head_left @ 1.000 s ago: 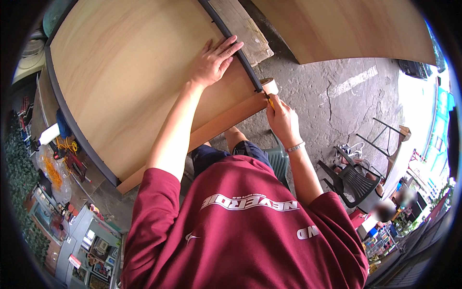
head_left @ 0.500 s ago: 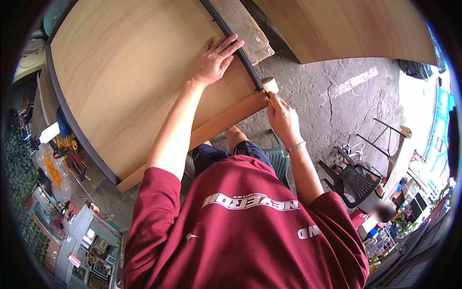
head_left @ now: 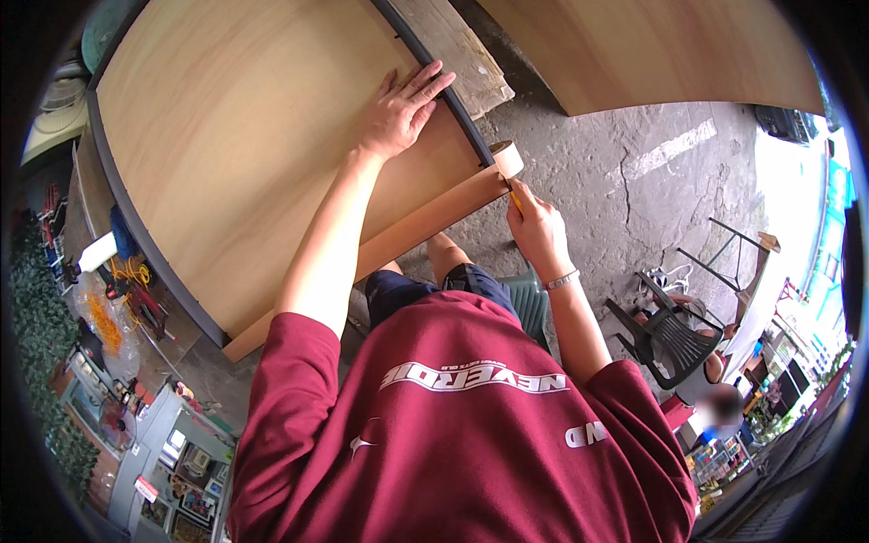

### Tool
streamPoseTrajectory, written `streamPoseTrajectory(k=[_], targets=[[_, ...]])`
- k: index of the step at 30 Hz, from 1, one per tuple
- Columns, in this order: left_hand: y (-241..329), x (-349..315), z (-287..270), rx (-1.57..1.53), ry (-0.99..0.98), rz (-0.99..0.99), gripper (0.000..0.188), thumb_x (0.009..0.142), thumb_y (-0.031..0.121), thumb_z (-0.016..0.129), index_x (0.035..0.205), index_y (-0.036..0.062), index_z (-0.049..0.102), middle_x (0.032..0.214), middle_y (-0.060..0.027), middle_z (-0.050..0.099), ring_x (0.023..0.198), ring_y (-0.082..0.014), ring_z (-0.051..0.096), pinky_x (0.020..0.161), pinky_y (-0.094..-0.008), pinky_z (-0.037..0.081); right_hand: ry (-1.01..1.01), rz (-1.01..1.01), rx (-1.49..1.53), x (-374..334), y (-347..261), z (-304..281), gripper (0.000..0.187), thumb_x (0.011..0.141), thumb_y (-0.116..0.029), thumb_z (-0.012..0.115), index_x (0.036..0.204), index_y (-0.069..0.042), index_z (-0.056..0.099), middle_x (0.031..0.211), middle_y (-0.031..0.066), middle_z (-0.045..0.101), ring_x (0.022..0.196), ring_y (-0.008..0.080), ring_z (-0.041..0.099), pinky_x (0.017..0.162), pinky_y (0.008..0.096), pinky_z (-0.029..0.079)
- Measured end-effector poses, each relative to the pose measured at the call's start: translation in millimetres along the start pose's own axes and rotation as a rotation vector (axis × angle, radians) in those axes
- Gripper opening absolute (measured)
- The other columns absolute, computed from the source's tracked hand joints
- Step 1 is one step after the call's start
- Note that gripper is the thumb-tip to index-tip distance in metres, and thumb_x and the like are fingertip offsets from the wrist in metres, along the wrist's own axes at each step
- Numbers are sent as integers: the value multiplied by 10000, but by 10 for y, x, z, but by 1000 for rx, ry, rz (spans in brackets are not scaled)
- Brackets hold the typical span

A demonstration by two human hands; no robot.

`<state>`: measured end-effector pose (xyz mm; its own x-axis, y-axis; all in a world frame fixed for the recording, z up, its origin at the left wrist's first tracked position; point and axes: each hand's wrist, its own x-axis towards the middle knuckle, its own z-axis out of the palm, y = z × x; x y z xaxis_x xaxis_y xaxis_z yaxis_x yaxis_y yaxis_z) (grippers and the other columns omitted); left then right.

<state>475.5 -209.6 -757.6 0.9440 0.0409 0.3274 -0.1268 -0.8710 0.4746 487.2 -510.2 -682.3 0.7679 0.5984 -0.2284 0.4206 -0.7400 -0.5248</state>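
Right hand (head_left: 541, 237) has eased slightly bodyward, gripping slim yellow tool (head_left: 516, 198), long axis pointing forward-left, at right end of smooth brown strip (head_left: 434, 220); left hand (head_left: 395, 118) spread flat on wood-grained panel (head_left: 244, 163).

panel (head_left: 244, 163): tan (faint streaky grain) | edge strip (head_left: 469, 128): dark grey | band (head_left: 425, 223): orange-brown | tool (head_left: 516, 200): yellow

Free room over floor (head_left: 602, 213) right of right fingers (head_left: 522, 192); beige roll (head_left: 510, 162) blocks ahead
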Motion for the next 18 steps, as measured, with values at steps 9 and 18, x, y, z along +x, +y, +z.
streamPoseTrajectory(k=[9,18], targets=[[-9,1,28,8,16,4,551,970,198,580,1498,274,438,1542,-7,445,1314,-272,528,1079,-565,390,-15,4,-42,-257,132,-17,342,913,-143,581,1255,-136,595,884,172,694,730,373,689,638,470,560],[-11,-10,9,-17,4,0,539,978,168,541,1501,244,436,1547,-49,434,1340,-308,500,1113,-573,367,36,-197,-19,141,626,-84,592,853,-172,722,1393,-143,481,1173,120,648,970,356,680,793,404,574]])
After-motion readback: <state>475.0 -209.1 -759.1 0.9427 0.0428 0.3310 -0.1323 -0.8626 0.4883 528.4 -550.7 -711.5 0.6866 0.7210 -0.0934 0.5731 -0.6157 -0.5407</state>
